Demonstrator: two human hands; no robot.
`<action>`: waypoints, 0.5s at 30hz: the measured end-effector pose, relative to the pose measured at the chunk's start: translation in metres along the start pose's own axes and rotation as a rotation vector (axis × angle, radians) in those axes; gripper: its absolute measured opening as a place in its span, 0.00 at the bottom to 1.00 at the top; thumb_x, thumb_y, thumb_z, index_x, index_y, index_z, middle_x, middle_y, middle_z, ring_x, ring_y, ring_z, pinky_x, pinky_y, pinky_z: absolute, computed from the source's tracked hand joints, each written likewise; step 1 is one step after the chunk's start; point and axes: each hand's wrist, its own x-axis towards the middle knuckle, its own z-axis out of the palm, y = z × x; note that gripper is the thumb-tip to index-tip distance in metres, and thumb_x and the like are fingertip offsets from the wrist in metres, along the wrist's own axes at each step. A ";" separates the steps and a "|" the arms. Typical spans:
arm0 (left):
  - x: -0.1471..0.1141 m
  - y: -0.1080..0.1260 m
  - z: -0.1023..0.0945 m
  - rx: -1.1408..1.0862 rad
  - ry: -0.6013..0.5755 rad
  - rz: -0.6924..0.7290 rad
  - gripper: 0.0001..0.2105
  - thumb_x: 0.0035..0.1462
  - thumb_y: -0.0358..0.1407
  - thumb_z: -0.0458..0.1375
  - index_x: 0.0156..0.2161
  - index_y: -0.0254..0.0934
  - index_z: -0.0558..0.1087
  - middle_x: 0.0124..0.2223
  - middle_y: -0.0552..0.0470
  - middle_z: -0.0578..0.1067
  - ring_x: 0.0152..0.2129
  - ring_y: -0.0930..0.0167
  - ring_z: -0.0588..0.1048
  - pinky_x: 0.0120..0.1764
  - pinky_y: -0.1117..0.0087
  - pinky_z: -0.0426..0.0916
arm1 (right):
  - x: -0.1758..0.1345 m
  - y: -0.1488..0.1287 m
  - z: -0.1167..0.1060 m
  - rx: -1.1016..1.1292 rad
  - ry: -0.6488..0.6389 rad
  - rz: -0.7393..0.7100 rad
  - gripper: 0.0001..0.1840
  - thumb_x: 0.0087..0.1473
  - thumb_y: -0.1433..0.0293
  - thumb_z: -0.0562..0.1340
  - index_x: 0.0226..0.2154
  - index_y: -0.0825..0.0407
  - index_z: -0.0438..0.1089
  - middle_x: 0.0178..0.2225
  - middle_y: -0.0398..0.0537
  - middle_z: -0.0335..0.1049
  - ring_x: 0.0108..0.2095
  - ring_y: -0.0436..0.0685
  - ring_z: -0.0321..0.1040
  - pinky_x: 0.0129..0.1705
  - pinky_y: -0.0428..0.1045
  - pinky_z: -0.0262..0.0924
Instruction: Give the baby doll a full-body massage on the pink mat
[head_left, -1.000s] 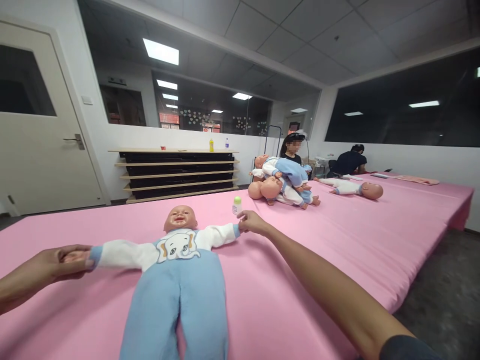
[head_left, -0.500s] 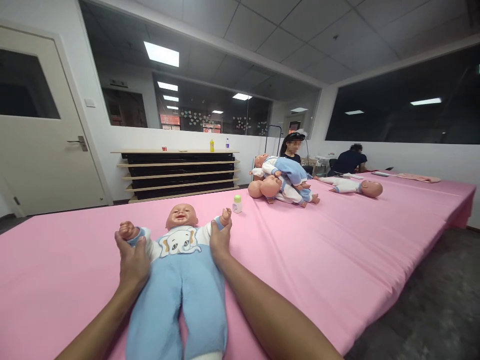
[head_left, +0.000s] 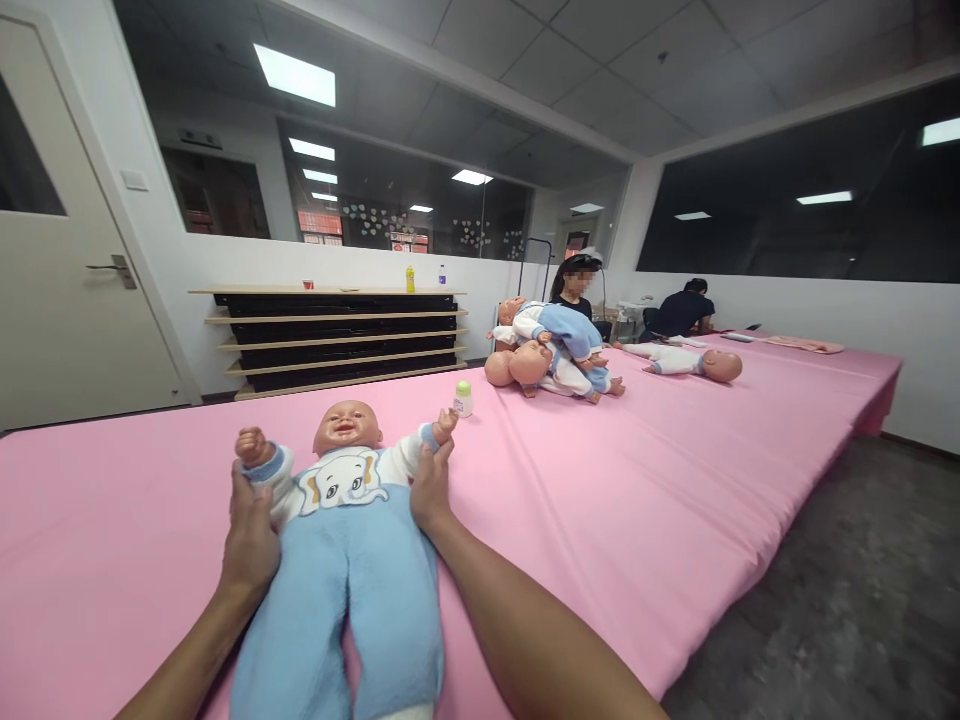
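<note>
A baby doll (head_left: 337, 540) in a blue and white outfit with an elephant on the chest lies on its back in front of me, head away from me, arms spread out. My left hand (head_left: 251, 525) is closed around the doll's arm on the left, near the cuff. On the other side, my right hand (head_left: 432, 485) grips the doll's other forearm below its wrist. Parts of my fingers are hidden behind the sleeves. Just past the doll's right-side hand stands a small white bottle with a green cap (head_left: 463, 399).
Several dolls (head_left: 551, 350) lie piled farther back on the pink-covered table (head_left: 600, 500). Another doll (head_left: 682, 362) in white lies to their right. Two people (head_left: 576, 285) sit beyond the table. A low shelf (head_left: 337, 340) stands along the back wall.
The doll's arm on the left is raised a little, and my left hand has shifted lower along it. The whole view has turned slightly to the right.
</note>
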 end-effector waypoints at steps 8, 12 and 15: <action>-0.001 0.007 0.002 -0.001 -0.205 0.105 0.28 0.67 0.43 0.26 0.68 0.41 0.46 0.71 0.49 0.45 0.68 0.67 0.40 0.66 0.54 0.36 | -0.006 -0.003 0.012 0.022 -0.278 -0.352 0.18 0.64 0.61 0.52 0.51 0.45 0.71 0.63 0.45 0.58 0.65 0.54 0.47 0.67 0.56 0.39; 0.001 0.008 0.004 0.027 -0.265 0.190 0.29 0.67 0.44 0.26 0.66 0.41 0.54 0.70 0.49 0.47 0.67 0.66 0.42 0.66 0.55 0.37 | -0.005 -0.004 0.017 -0.008 -0.343 -0.473 0.15 0.61 0.59 0.58 0.48 0.42 0.73 0.58 0.43 0.64 0.62 0.53 0.54 0.68 0.58 0.35; 0.002 0.006 0.006 0.049 -0.233 0.209 0.29 0.67 0.44 0.27 0.66 0.41 0.55 0.69 0.47 0.51 0.67 0.64 0.44 0.65 0.53 0.40 | -0.008 -0.003 0.017 -0.010 -0.316 -0.465 0.17 0.60 0.58 0.58 0.49 0.43 0.72 0.57 0.44 0.65 0.62 0.54 0.55 0.68 0.58 0.37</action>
